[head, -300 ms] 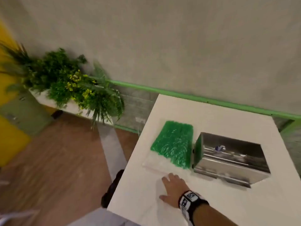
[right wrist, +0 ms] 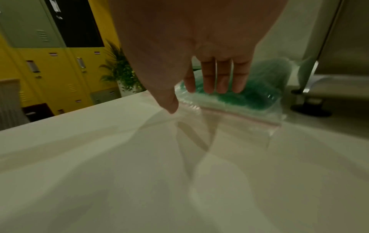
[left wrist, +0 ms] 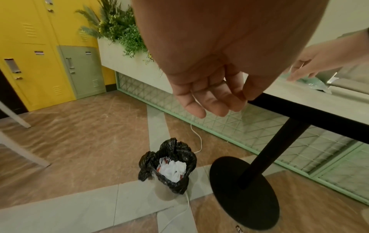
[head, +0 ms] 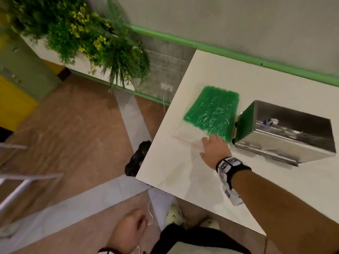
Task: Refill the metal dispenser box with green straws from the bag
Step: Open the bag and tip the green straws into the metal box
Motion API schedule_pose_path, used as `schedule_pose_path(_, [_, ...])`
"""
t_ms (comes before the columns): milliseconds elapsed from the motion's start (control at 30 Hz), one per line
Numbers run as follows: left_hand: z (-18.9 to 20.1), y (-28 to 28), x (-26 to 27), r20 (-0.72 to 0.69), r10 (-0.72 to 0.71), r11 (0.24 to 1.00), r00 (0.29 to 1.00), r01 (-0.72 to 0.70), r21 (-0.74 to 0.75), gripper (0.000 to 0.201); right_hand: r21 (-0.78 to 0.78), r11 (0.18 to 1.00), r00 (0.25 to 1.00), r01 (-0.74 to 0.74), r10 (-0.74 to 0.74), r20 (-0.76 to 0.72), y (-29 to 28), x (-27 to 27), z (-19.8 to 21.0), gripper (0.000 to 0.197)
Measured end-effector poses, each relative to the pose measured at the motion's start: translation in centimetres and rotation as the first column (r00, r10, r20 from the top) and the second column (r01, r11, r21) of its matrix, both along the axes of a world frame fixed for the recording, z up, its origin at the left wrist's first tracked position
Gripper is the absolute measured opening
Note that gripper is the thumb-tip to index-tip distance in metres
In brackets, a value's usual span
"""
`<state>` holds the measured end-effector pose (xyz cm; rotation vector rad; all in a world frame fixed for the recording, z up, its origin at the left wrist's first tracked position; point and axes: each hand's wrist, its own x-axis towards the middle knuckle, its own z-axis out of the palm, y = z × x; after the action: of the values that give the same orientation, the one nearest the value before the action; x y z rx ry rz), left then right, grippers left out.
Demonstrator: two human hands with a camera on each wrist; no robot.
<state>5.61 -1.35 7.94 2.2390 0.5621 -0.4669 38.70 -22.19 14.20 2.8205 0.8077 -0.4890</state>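
A clear zip bag of green straws (head: 212, 110) lies flat on the white table (head: 183, 171), its pink zip strip toward me. The metal dispenser box (head: 286, 132) stands just right of the bag with its lid down. My right hand (head: 213, 149) hovers over the bag's near end with fingers (right wrist: 223, 78) straight and holds nothing. In the right wrist view the bag (right wrist: 235, 100) sits just under the fingertips. My left hand (head: 128, 230) hangs below the table edge, fingers (left wrist: 207, 100) loosely curled, empty.
A small bin with a black liner (left wrist: 169, 165) stands on the floor by the table's black pedestal (left wrist: 245, 186). A white cable (left wrist: 197, 141) trails across the floor. A planter with greenery (head: 88, 39) lines the wall to the left, yellow lockers (left wrist: 36, 55) beyond.
My right hand has reached forward from the bare tabletop to the bag's near end. The head view has tilted down, so my left hand and legs show now.
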Motion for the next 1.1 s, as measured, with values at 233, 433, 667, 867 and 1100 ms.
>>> schedule_pose_path(233, [5.0, -1.5, 5.1, 0.188, -0.162, 0.984, 0.969, 0.144, 0.104, 0.016, -0.194, 0.980, 0.997, -0.045, 0.056, 0.048, 0.3, -1.1, -0.5, 0.031])
schedule_pose_path(433, [8.3, -2.9, 10.3, 0.323, -0.253, 0.966, 0.912, 0.221, 0.133, 0.018, -0.025, 0.995, 0.987, -0.095, 0.091, -0.129, -0.6, -1.9, 0.9, 0.015])
schedule_pose_path(667, [13.0, -6.5, 17.6, 0.387, -0.127, 0.992, 0.913, 0.109, 0.067, 0.030, 0.565, 0.379, 0.640, 0.732, -0.099, -0.762, -1.7, -4.1, 9.0, 0.010])
schedule_pose_path(867, [20.1, -12.9, 21.5, 0.654, 0.026, 0.995, 0.756, 0.042, -0.089, 0.034, 0.492, 0.054, 0.472, 0.869, 0.208, -0.857, -5.4, -3.1, 17.7, 0.014])
schedule_pose_path(1100, [21.7, -19.0, 20.8, 0.707, -0.045, 0.981, 0.706, 0.166, -0.104, 0.018, 0.580, 0.167, 0.567, 0.797, 0.119, -0.815, -12.2, -3.2, 19.4, 0.019])
